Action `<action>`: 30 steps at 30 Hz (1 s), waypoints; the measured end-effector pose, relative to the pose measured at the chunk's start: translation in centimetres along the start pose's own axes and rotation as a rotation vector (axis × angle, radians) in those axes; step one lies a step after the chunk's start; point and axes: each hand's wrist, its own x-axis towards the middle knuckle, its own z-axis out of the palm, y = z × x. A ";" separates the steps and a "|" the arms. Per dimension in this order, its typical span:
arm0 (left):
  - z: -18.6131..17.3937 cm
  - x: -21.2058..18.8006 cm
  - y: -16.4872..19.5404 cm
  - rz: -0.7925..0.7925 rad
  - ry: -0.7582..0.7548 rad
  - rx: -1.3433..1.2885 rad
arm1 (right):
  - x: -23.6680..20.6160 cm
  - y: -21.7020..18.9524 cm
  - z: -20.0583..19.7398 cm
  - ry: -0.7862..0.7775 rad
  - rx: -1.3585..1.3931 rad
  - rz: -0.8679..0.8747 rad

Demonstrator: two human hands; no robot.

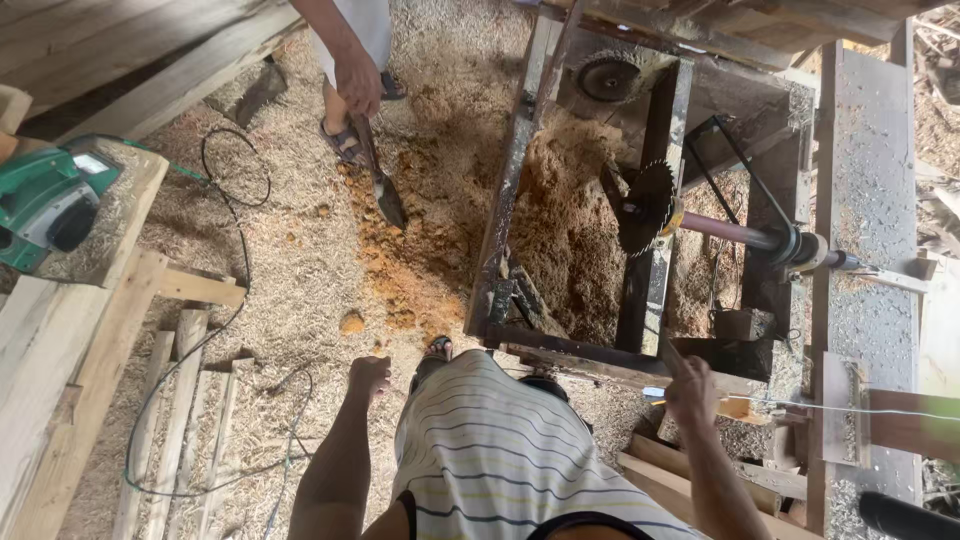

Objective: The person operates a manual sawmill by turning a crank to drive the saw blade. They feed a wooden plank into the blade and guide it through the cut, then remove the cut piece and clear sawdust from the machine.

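Right hand (690,388) grips a thin tool (668,352) at the saw frame (560,350), near the blade (645,207). Left hand (368,376) hangs loosely curled, empty, above sawdust floor (300,250).

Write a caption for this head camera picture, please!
Person's right hand touches the saw frame beside a circular blade; sawdust everywhere.
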 end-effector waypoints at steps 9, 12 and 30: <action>5.5 -1.8 5.2 0.478 -0.318 0.347 | -4.8 -13.0 1.9 -0.264 1.010 -0.324; 9.7 -6.2 8.2 0.360 -0.638 0.242 | -8.9 -17.7 -1.6 -0.334 1.324 -0.527; 15.0 -17.1 13.7 0.366 -0.943 0.487 | -16.2 -18.6 -7.6 -0.158 1.227 -0.756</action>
